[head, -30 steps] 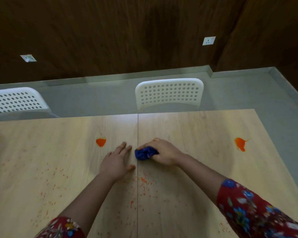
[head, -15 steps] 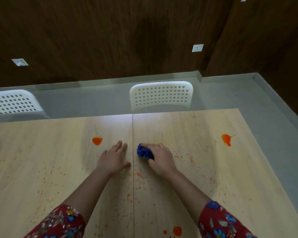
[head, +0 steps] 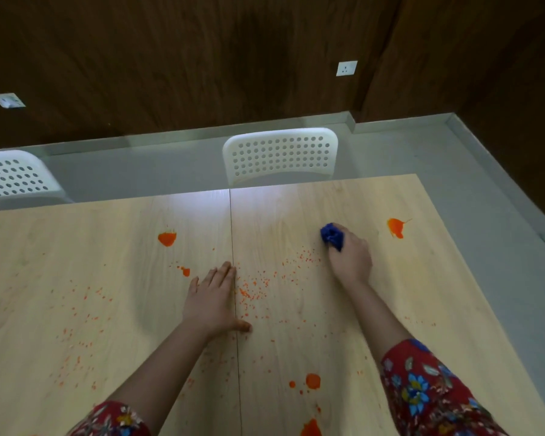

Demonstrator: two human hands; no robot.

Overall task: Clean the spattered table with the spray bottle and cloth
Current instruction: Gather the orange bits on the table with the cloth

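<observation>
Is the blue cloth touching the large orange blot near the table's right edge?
Apart. The head view shows a strip of bare wood between the blue cloth, gripped by the right hand, and the orange blot.

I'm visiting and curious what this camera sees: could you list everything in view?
table: one, light wood, fills the foreground
splats: four large, orange, two far, two near
speckles: many, orange, scattered mid-table
cloth: one, blue, bunched on the table's right half
chairs: two, white, perforated, behind the table
wall sockets: two, white, on the dark wooden wall
left hand: one, flat on the table's middle
right hand: one, grips the cloth
</observation>
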